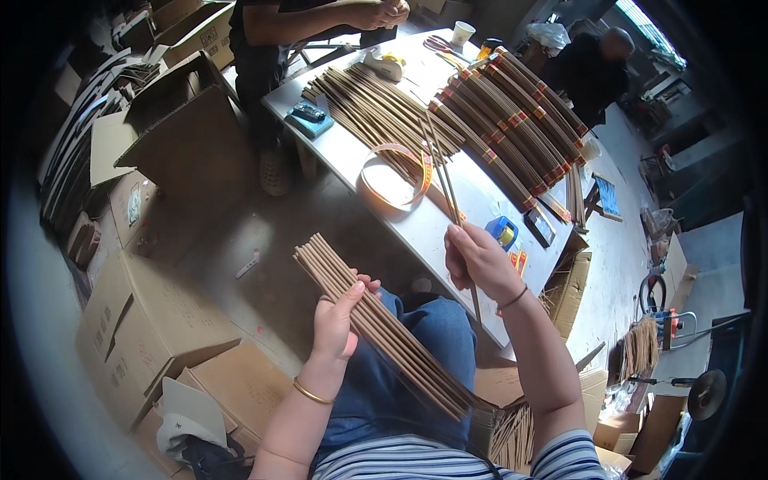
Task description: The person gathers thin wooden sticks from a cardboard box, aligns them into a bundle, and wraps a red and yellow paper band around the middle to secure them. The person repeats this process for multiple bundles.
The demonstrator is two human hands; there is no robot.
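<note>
Brown thin sticks in a long bundle (376, 328) lie slanted across the lap, over blue jeans (416, 344). Left hand (338, 320) grips the bundle near its upper end, fingers wrapped and pressed together around it, thumb on top. Right hand (478, 260) pinches a few loose brown sticks (440, 180) between thumb and fingers, at the near edge of the white table (416, 228). On the table: loose stick pile (384, 108) at the far left side, banded stick bundles (512, 120) along the right side, a tape loop (394, 174) near the left edge, a blue tape dispenser (502, 232) at the near corner. Another person (320, 24) stands at the far end.
</note>
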